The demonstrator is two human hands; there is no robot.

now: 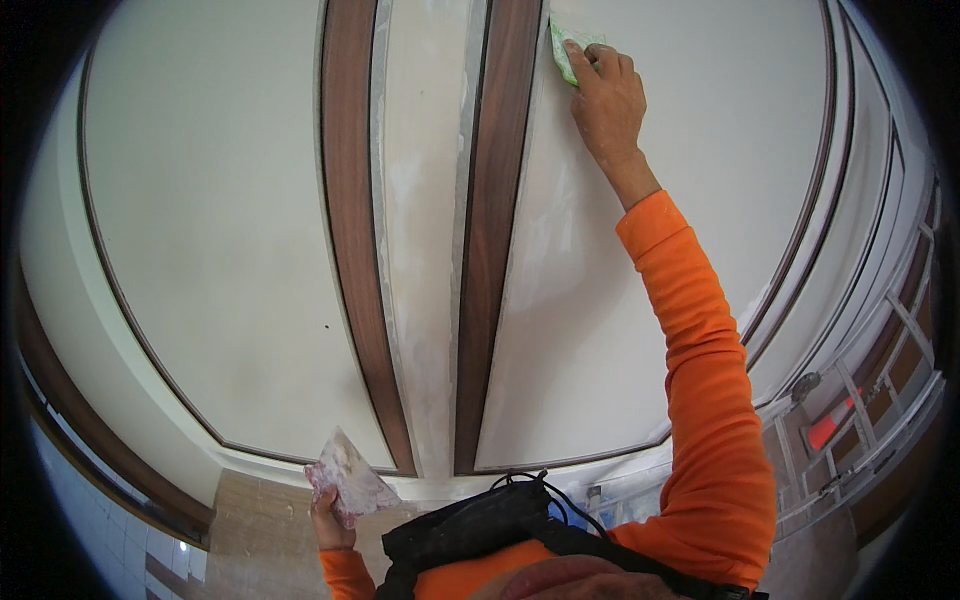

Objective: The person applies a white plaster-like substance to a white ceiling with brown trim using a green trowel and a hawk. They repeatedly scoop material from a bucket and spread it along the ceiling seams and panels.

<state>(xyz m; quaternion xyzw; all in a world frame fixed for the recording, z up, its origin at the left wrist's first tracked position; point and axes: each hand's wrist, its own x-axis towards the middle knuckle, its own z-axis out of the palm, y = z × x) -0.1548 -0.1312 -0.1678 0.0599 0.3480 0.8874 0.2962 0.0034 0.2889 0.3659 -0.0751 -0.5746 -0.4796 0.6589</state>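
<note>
My right hand (606,100) is raised high and presses a green sanding pad (563,48) against the white wall panel (640,300), right beside a dark brown wooden strip (495,230). The orange sleeve runs up from the lower right. My left hand (328,522) is low at the bottom left and grips a wide putty knife (348,478) smeared with white and pinkish filler, its blade pointing up, apart from the wall.
A second brown strip (352,230) runs parallel to the left, with a filler-patched white band (425,230) between the two. A large white panel (210,220) spreads left. Tan floor tiles (260,530) lie below. A metal railing (880,400) stands at the right.
</note>
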